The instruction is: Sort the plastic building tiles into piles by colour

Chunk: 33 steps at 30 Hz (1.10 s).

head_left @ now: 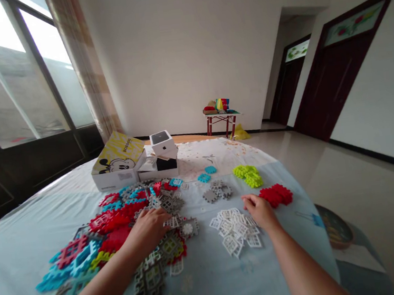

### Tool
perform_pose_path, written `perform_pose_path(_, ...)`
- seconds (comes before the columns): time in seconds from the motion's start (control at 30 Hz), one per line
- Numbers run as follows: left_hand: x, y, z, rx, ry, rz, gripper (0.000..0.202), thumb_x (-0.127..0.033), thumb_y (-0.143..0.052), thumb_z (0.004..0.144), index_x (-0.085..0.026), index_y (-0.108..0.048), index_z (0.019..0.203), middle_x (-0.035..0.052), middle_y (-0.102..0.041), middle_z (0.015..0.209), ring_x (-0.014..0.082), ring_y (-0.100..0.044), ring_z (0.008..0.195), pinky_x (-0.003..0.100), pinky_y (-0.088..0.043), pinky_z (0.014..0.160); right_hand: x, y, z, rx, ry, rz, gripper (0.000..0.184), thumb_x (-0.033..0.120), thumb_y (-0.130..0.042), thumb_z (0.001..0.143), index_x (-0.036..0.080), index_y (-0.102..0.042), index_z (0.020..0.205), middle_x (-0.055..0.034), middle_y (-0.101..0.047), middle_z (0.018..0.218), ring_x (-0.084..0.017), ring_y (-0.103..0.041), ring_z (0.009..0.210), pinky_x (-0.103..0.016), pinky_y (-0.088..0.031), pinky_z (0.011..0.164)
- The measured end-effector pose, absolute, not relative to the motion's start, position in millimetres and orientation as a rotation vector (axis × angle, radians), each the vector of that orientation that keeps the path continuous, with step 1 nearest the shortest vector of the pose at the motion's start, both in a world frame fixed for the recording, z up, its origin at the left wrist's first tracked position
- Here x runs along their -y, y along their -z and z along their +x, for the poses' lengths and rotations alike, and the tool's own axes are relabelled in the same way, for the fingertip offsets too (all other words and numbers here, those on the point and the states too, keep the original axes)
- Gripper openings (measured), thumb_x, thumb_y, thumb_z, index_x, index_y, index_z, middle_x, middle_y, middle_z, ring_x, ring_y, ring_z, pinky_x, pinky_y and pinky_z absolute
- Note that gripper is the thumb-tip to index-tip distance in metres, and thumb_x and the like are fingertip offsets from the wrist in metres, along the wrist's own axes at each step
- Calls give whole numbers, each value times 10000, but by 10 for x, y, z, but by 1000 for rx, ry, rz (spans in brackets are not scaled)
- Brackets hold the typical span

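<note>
My left hand (pixel 151 227) lies over a mixed heap of plastic building pieces, fingers stretched out onto it. Close to its fingertips are a white window piece (pixel 172 223) and a grey piece with a round white centre (pixel 188 228). The heap also holds red pieces (pixel 109 220), blue pieces (pixel 85 259) and dark grey pieces (pixel 151 277). My right hand (pixel 261 210) is curled closed between a pile of white window pieces (pixel 234 229) and a stack of red toothed pieces (pixel 276 195). Whatever its fingers may hold is hidden.
Beyond my hands sit grey pieces (pixel 217 191), blue pieces (pixel 204 178) and a lime green stack (pixel 248 176). A yellow and white box (pixel 118 162) and a white phone box (pixel 162 143) stand at the back left. The round table's edge (pixel 311 200) curves along the right.
</note>
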<state>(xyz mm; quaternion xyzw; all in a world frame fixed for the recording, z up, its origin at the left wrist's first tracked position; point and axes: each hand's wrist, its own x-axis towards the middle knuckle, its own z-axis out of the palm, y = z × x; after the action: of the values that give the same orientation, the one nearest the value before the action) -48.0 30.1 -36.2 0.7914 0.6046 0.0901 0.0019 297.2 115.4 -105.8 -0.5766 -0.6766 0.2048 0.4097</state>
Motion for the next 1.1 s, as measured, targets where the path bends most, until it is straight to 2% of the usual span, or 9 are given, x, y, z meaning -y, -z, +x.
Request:
perform_pose_path(0.17,-298,343,-472,-1881,-402,2543,359,-386,-339,857,-237,-663,822,39,-652,851,192,-553,862,368,-324,842,-1156,1060,2968,1715,-474,-1480,376,374,-392,794,136,-648,934,-63,-672,668,-191,-623,659,-278,-454,651)
perform_pose_path(0.3,-276,219,-362,-1896,-635,2445,374,-385,-311,864,-231,-652,862,46,-652,876,189,-554,850,339,-362,802,-1145,1054,2956,1739,-428,-1511,378,366,-383,793,137,-649,936,-61,-672,668,-196,-628,673,-283,-452,654)
perform_pose_path(0.43,-263,88,41,-1672,-794,2340,367,-349,-314,861,-198,-648,872,58,-657,867,167,-582,804,284,-419,732,-1130,1049,2944,1748,-365,-1559,379,361,-376,791,143,-654,930,-65,-675,683,-198,-633,681,-283,-453,656)
perform_pose_path(0.47,-252,67,161,-1609,-793,2326,377,-355,-307,864,-199,-651,879,59,-664,862,165,-591,796,281,-427,728,-1129,1052,2944,1749,-349,-1574,379,359,-375,792,143,-654,931,-67,-677,691,-198,-634,687,-284,-453,662)
perform_pose_path(0.63,-132,69,398,-1502,-730,2266,416,-411,-374,837,-211,-532,1165,65,-662,1003,188,-603,890,313,-445,782,-1146,1088,2964,1765,-273,-1618,375,337,-366,800,134,-651,937,-78,-682,721,-193,-636,712,-276,-455,679)
perform_pose_path(0.83,-41,279,18,-1571,-461,2480,281,-345,-427,804,-237,-626,970,66,-646,904,238,-572,909,383,-411,815,-1159,1113,2983,1786,-180,-1697,356,318,-387,786,127,-651,931,-95,-687,790,-193,-633,748,-272,-450,686)
perform_pose_path(1.1,-97,487,-36,-1628,-514,2444,282,-291,-462,774,-221,-598,1011,84,-588,1000,245,-503,1000,389,-371,864,-1120,1087,2953,1749,-125,-1814,296,292,-410,780,148,-653,868,-83,-689,817,-192,-626,800,-267,-442,722)
